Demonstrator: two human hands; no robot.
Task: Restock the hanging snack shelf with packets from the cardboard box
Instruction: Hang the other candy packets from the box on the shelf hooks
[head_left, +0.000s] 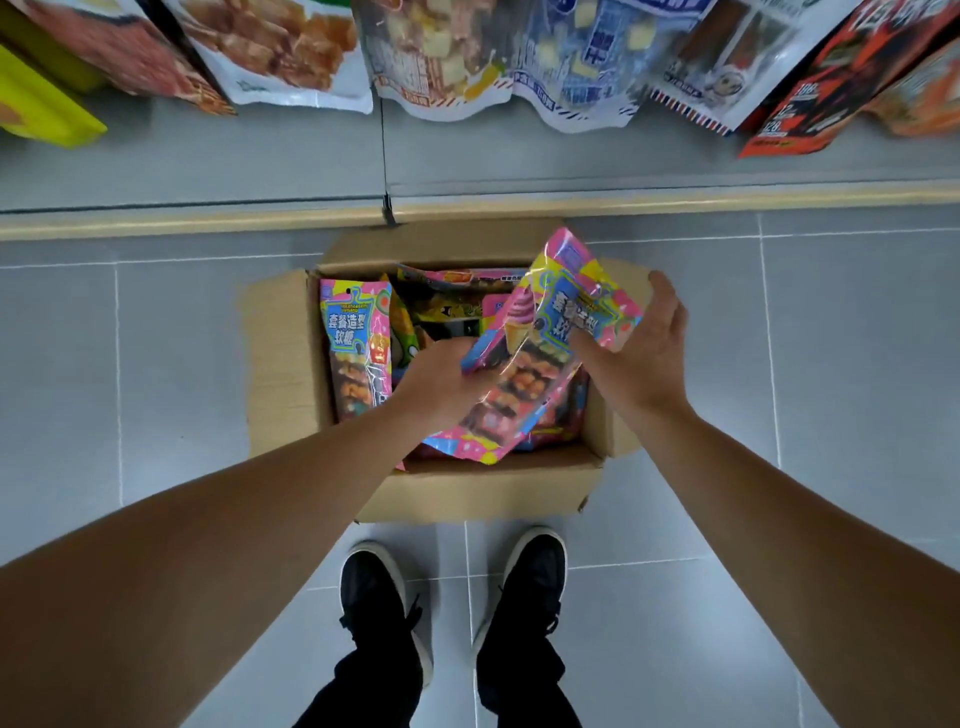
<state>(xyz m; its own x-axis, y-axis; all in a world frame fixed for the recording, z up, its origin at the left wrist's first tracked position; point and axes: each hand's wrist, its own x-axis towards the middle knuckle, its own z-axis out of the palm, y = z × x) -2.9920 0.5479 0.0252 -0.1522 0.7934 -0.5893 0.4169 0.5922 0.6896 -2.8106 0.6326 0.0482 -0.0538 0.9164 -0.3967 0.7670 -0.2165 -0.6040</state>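
Note:
An open cardboard box (280, 364) sits on the tiled floor in front of my feet, full of bright snack packets. Above it I hold a pink candy packet (561, 332), tilted with its top toward the shelf. My left hand (441, 384) grips its lower left edge from underneath. My right hand (634, 348) pinches its right side, thumb on the front and fingers behind. A second pink packet of the same kind (356, 348) stands against the box's left wall. Hanging packets (441, 57) line the top of the view.
The shelf's base rail (675, 200) runs across just behind the box. A yellow packet (36, 104) hangs at the far left, and an orange-black one (810, 104) at the right. My two black shoes (530, 577) stand just behind the box on grey tiles.

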